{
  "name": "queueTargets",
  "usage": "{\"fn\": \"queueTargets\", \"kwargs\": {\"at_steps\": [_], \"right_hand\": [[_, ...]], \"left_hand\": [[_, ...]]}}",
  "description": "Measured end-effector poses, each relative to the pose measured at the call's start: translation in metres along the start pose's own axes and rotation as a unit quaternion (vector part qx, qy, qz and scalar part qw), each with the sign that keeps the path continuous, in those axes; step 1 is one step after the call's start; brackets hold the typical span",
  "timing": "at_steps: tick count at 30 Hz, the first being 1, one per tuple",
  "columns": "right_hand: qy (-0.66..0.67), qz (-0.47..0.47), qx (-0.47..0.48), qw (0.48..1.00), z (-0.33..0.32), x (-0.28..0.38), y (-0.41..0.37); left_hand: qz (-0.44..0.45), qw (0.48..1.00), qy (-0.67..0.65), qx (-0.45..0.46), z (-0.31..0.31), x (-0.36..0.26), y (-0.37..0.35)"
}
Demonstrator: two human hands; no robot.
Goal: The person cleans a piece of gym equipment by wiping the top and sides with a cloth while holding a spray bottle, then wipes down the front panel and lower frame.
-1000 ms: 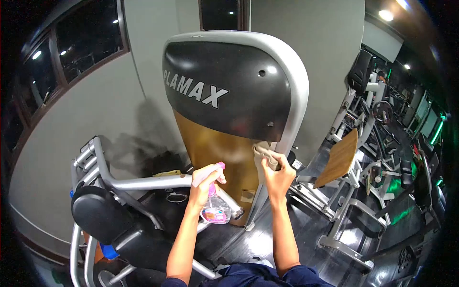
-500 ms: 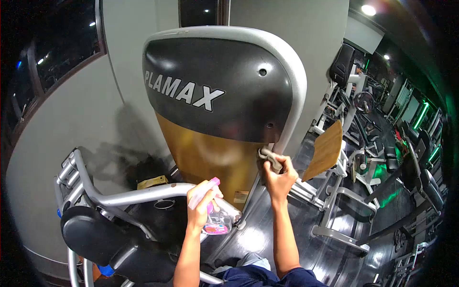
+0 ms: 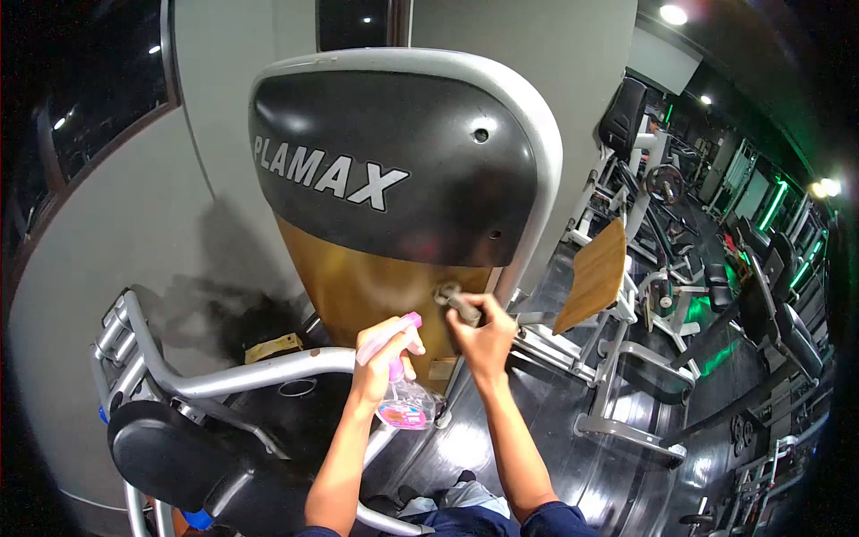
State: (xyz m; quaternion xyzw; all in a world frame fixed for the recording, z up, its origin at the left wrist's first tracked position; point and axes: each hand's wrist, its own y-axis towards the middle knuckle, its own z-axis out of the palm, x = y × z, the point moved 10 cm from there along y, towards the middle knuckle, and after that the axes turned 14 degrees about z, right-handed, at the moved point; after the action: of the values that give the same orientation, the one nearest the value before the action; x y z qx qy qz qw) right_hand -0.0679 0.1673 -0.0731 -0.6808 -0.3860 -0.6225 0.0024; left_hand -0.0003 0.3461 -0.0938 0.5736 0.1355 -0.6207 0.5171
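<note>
A gym machine stands in front of me, with a dark cover (image 3: 403,152) marked PLAMAX, a grey frame and an amber panel (image 3: 367,286) below. My right hand (image 3: 483,336) presses a crumpled grey cloth (image 3: 452,300) against the amber panel near its right edge. My left hand (image 3: 380,358) grips a clear spray bottle (image 3: 404,403) with a pink trigger and pink label, held just in front of the panel's lower part.
A grey tubular arm (image 3: 242,376) and a black pad (image 3: 179,456) of the machine sit at lower left. A grey wall runs behind. More gym machines, a wooden seat back (image 3: 591,277) and green lights fill the right side on a dark shiny floor.
My right hand slid the cloth left and down, from the grey frame edge onto the amber panel. The left hand with the bottle stayed about level. The view shifted.
</note>
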Motion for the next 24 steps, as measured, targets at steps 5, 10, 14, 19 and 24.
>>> {"fn": "queueTargets", "kwargs": {"at_steps": [5,10,14,19,24], "right_hand": [[-0.050,0.031,0.040,0.997,0.018,-0.036,-0.022],[0.024,0.005,-0.025,0.999,0.000,0.038,0.013],[0.005,-0.028,-0.036,0.999,0.009,0.035,0.001],[-0.098,0.048,0.046,0.993,0.040,-0.011,-0.026],[0.029,0.005,-0.020,0.999,0.031,0.045,-0.002]], "left_hand": [[0.004,0.999,-0.012,0.032,-0.001,-0.003,0.013],[0.014,1.000,-0.003,0.015,-0.012,-0.010,0.018],[0.012,1.000,-0.019,0.021,-0.019,-0.009,0.016],[0.013,0.999,-0.027,0.037,-0.029,-0.006,0.015],[0.029,0.999,0.001,0.044,-0.035,-0.014,0.020]]}}
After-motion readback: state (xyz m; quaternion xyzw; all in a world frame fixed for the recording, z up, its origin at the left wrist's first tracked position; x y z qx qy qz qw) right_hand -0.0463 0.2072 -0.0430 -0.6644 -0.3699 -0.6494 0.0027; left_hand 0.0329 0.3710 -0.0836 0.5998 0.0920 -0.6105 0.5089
